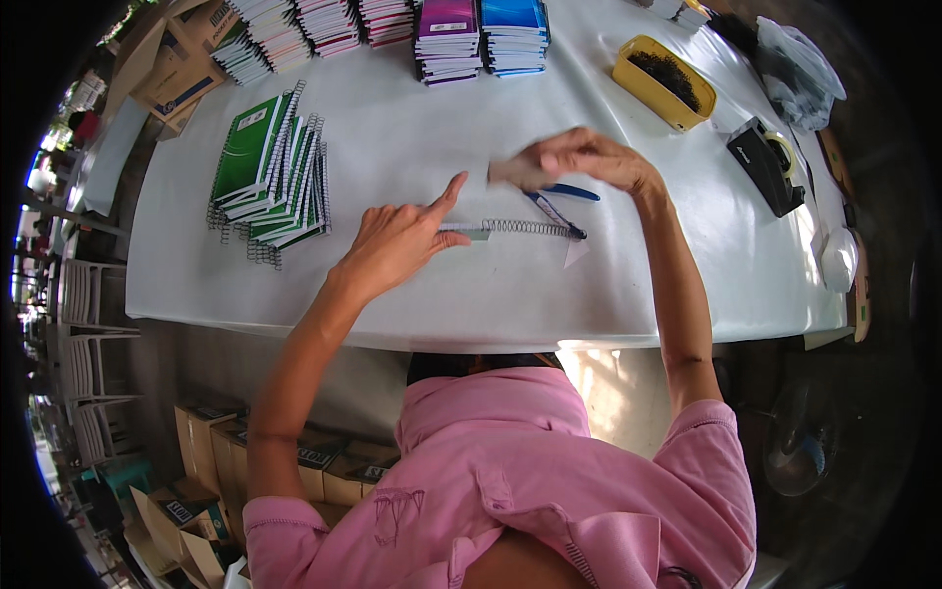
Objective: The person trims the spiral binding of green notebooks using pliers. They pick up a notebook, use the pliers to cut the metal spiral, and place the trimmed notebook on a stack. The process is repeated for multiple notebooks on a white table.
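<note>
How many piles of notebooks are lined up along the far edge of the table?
5 that I can count: a green-edged pile far left, then two white-and-red piles, a purple pile and a blue pile. Another may hide between.

A white table [608, 294] carries everything. A wire spiral [525, 228] lies between the left hand [397, 240] and the right hand [579, 157], with blue-handled pliers [554, 204] just below the right hand. Green notebooks [270, 172] lie left of the left hand. Beyond the right hand sit a yellow tray [662, 83] and a tape dispenser [765, 162].
</note>
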{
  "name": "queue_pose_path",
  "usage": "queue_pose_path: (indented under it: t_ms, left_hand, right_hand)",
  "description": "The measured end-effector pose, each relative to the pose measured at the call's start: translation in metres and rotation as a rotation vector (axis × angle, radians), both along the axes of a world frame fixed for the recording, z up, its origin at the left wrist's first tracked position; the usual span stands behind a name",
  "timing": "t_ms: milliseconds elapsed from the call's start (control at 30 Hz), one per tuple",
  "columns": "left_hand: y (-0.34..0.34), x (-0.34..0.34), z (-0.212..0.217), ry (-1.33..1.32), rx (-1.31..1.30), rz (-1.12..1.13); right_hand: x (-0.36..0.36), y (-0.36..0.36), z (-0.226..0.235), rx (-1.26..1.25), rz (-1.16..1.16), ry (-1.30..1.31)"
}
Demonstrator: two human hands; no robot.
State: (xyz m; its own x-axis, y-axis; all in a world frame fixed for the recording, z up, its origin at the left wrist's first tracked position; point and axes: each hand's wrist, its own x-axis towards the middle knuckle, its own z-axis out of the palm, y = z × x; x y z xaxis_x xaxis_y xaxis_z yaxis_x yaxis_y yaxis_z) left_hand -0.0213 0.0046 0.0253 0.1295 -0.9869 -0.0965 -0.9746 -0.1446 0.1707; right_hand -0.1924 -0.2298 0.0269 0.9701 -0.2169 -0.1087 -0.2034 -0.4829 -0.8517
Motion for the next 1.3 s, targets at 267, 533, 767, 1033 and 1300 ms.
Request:
queue_pose_path:
  t_ms: [267, 533, 767, 1033, 1300]
  left_hand:
    - [-0.008, 0.009, -0.017, 0.029, -0.086, -0.032]
    - [-0.015, 0.014, -0.013, -0.002, -0.107, -0.037]
    - [-0.016, 0.011, -0.008, 0.017, -0.042, 0.012]
    - [-0.01, 0.02, -0.02, 0.004, -0.133, 0.05]
    - [-0.009, 0.022, -0.012, -0.004, -0.085, 0.109]
  right_hand:
    - [0.007, 0.015, -0.026, 0.187, 0.164, -0.051]
    - [0.015, 0.015, -0.025, 0.08, 0.055, 0.052]
    - [0.027, 0.015, -0.028, 0.164, 0.07, 0.062]
    - [0.025, 0.019, -0.024, 0.458, 0.048, -0.1]
    - [0.031, 0.022, -0.024, 0.555, 0.059, -0.102]
